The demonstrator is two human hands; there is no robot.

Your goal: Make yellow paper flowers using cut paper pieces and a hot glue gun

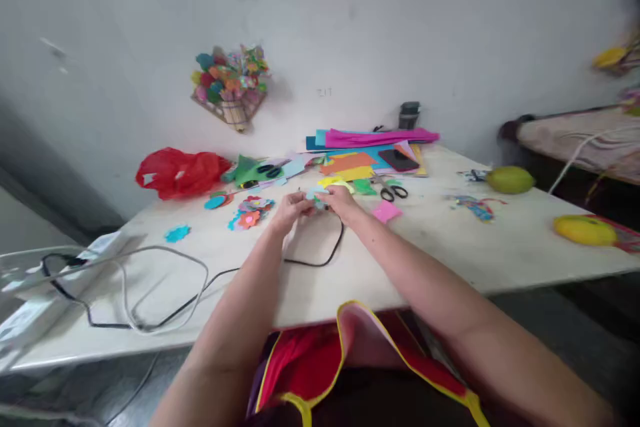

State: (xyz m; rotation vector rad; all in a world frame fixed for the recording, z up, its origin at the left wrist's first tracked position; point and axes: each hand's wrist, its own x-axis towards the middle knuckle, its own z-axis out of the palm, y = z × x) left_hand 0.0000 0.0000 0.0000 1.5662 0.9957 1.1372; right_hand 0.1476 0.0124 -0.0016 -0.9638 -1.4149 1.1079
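Observation:
Both hands meet at the middle of the white table (pixel 320 287). Between them is a light blue paper piece (pixel 315 195), partly covered by fingers; its full shape cannot be made out. My left hand (pixel 294 209) pinches it from the left, and my right hand (pixel 341 203) grips it from the right. A black cord (pixel 320 265) curves below the hands. Left of them lie a pile of cut paper flowers (pixel 249 219), round paper discs (pixel 215 202) and a single blue paper flower (pixel 177 233). Scissors (pixel 393 190) and a pink paper piece (pixel 387 211) rest to the right.
Behind the hands are coloured sheets (pixel 350 163), a phone (pixel 398 159), more scissors (pixel 270 171) and a red plastic bag (pixel 183 173). Cables (pixel 150 328) and a power strip (pixel 60 287) occupy the left. Green fruit (pixel 510 179) and yellow fruit (pixel 586 230) sit on the right.

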